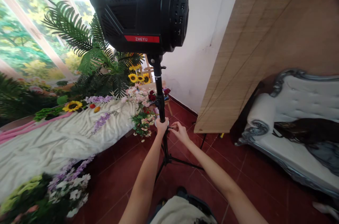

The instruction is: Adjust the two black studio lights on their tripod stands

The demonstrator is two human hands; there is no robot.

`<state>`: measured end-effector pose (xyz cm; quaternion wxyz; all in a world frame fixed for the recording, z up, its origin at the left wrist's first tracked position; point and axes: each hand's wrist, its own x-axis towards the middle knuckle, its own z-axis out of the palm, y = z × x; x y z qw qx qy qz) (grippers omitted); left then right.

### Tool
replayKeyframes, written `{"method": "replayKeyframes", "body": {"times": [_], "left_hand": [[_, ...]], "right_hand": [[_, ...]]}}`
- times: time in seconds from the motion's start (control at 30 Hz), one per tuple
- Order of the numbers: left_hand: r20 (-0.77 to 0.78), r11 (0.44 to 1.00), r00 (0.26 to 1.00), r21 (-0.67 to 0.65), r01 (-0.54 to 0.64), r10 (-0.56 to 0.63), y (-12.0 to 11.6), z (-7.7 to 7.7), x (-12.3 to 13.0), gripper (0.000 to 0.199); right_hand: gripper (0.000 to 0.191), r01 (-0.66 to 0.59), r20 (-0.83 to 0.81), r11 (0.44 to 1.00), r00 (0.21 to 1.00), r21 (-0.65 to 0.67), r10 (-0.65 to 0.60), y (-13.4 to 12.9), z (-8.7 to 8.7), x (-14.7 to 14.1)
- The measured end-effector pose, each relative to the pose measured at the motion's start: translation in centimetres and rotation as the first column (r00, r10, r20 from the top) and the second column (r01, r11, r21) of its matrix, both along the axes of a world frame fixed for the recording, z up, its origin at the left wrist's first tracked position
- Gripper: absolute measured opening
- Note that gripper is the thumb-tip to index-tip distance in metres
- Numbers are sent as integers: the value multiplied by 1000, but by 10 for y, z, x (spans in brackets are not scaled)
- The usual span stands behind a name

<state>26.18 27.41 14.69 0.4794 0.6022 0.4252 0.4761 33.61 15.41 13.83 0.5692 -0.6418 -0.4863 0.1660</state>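
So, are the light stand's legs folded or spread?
Spread: the legs splay out in different directions from the pole.

My left hand (161, 126) covers part of the light stand (159, 88); the tufted sofa (293, 98) is cut off at right.

Lamp (148, 16) — matt plastic, stand (159, 88) — smooth metal, soft rumpled cloth (79, 135), glossy sofa trim (251, 134)

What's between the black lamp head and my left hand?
The upper pole of the black stand runs from the lamp head down to your left hand; the head view shows it.
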Motion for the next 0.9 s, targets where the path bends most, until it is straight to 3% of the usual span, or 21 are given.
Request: {"method": "replayKeyframes", "body": {"times": [0.1,0.23,0.5,0.63,0.8,0.9], "left_hand": [[-17,999,1000,31,7,-7,0,0,0,25],[-42,1000,999,20,5,-4,2,-1,0,25],[21,997,998,-34,67,-66,-1,2,0,24],[49,996,995,-32,86,-84,-5,7,-2,25],[32,997,999,-68,22,-20,-10,8,-2,30],[54,1000,998,-12,-9,10,-20,9,-4,31]], "right_hand": [[39,48,-233,997,971,-61,-61,10,-5,0],[42,77,-497,979,852,-186,-162,21,-11,1],[44,81,-597,980,782,-184,-177,19,-5,-1],[44,67,-543,984,827,-165,-147,18,-6,-1],[49,58,-503,984,854,-170,-137,16,-7,3],[50,40,-497,983,859,-178,-125,15,-9,4]]}}
